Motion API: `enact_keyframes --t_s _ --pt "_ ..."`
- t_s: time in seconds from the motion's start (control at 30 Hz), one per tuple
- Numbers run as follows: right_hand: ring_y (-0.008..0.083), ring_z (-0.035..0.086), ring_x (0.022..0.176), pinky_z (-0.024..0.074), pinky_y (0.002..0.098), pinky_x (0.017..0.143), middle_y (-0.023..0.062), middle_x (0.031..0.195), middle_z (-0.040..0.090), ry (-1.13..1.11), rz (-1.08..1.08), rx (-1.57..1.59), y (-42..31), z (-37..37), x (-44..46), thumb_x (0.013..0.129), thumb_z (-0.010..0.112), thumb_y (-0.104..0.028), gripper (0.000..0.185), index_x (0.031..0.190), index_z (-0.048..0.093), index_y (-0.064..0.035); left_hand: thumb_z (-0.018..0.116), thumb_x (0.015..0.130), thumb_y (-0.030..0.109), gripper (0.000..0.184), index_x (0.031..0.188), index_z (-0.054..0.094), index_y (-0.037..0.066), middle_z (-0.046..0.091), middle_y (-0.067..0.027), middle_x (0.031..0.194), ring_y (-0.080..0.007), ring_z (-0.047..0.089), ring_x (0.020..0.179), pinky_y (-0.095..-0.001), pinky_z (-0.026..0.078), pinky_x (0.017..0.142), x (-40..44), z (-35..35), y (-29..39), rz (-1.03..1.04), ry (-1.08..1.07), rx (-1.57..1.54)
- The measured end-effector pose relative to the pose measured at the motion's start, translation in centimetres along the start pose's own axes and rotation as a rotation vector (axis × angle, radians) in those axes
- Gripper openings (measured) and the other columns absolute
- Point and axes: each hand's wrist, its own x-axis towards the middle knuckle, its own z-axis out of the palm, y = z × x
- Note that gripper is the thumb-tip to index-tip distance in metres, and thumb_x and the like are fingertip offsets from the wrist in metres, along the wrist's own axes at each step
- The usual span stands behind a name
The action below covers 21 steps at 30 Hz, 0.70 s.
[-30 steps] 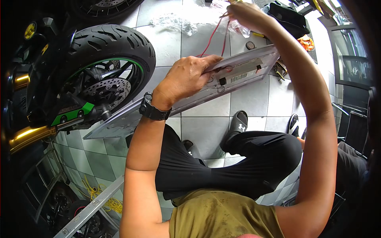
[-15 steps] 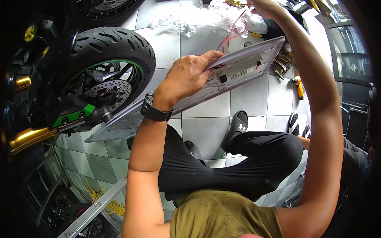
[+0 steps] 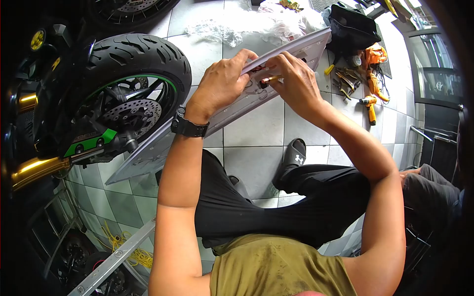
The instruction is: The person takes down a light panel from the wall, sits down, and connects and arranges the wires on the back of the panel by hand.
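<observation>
A flat pale panel (image 3: pixel 237 112) with a ribbed, fitted underside is held slanted in front of me, running from lower left to upper right. My left hand (image 3: pixel 222 84) is closed around its upper edge, with a black watch on the wrist. My right hand (image 3: pixel 296 85) is at the panel's underside, fingers pinched together. A short, thin tan stick-like piece (image 3: pixel 271 79) pokes out from these fingers; its kind is unclear. A bit of red wire (image 3: pixel 259 68) shows between the two hands, partly hidden by them.
A motorcycle wheel (image 3: pixel 143 89) stands close on the left. Pliers-like tools (image 3: pixel 347 81), an orange-yellow power drill (image 3: pixel 369 108) and a black bag (image 3: pixel 353 27) lie on the tiled floor at upper right. Plastic wrapping (image 3: pixel 281 22) lies ahead. Another person's leg (image 3: pixel 429 190) is at right.
My right hand has come down from the far upper right, where a red wire was stretched, to the panel beside my left hand. The panel's far end has shifted left and up.
</observation>
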Motion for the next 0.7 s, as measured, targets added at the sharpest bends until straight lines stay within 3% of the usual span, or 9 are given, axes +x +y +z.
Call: enact_keyframes --t_s 0.23,0.33,0.4,0.43,0.5,0.63,0.7 --pt "0.0310 0.069 0.089 0.0529 0.0415 0.082 0.0071 0.095 0.070 0.026 -0.034 -0.069 0.0 0.8 0.4 0.080 0.080 -0.011 0.029 0.103 0.064 -0.0077 0.056 0.092 0.005 0.033 0.126 0.056 0.006 0.077 -0.0192 0.097 -0.0369 0.074 0.094 -0.0431 0.055 0.086 0.1 0.0 -0.3 -0.031 0.003 -0.024" --pt "0.0265 0.070 0.082 0.0527 0.0372 0.078 0.0104 0.091 0.070 0.006 0.126 0.035 -1.1 0.8 0.7 0.083 0.078 -0.010 0.022 0.100 0.065 -0.0065 0.057 0.092 0.005 0.034 0.125 0.057 0.006 0.076 -0.0204 0.097 -0.0382 0.074 0.094 -0.0441 0.055 0.086 0.1 0.2 -0.5 -0.006 0.045 -0.015" --pt "0.0090 0.059 0.077 0.0454 0.0291 0.070 0.0027 0.080 0.062 -0.198 0.704 0.379 -2.3 0.0 1.8 0.089 0.077 -0.010 0.014 0.094 0.065 -0.0044 0.058 0.091 0.005 0.034 0.125 0.057 0.006 0.075 -0.0211 0.097 -0.0390 0.073 0.094 -0.0448 0.055 0.085 0.0 0.4 -0.4 0.014 0.075 -0.004" --pt "0.0090 0.059 0.077 0.0454 0.0291 0.070 0.0027 0.080 0.062 -0.201 0.703 0.379 -2.0 0.4 1.6 0.089 0.077 -0.010 0.014 0.094 0.065 -0.0044 0.058 0.091 0.006 0.033 0.125 0.058 0.007 0.074 -0.0219 0.097 -0.0399 0.073 0.094 -0.0456 0.055 0.084 0.0 0.1 0.1 -0.028 0.050 0.008" --pt "0.0034 0.048 0.077 0.0383 0.0246 0.067 -0.0026 0.081 0.057 -0.053 0.790 0.932 -0.9 2.1 0.6 0.095 0.072 -0.011 0.011 0.093 0.064 -0.0031 0.059 0.091 0.006 0.033 0.124 0.058 0.007 0.074 -0.0226 0.097 -0.0408 0.072 0.094 -0.0464 0.055 0.084 0.0 0.1 0.4 -0.073 0.029 0.022" --pt "0.0039 0.047 0.075 0.0360 0.0237 0.066 -0.0051 0.084 0.058 0.048 0.736 1.073 -0.3 3.1 -0.2 0.097 0.072 -0.013 0.012 0.095 0.065 -0.0032 0.062 0.091 0.007 0.034 0.125 0.058 0.007 0.073 -0.0231 0.097 -0.0416 0.072 0.093 -0.0472 0.055 0.084 0.1 0.4 -0.2 -0.052 0.064 0.029" --pt "0.0044 0.051 0.077 0.0413 0.0243 0.069 -0.0029 0.084 0.061 0.023 0.712 0.975 0.0 3.1 -0.2 0.096 0.071 -0.009 0.011 0.098 0.064 0.0002 0.062 0.090 0.007 0.034 0.125 0.057 0.007 0.073 -0.0233 0.096 -0.0419 0.071 0.093 -0.0475 0.055 0.084 0.1 0.6 -0.4 -0.054 0.067 0.016"
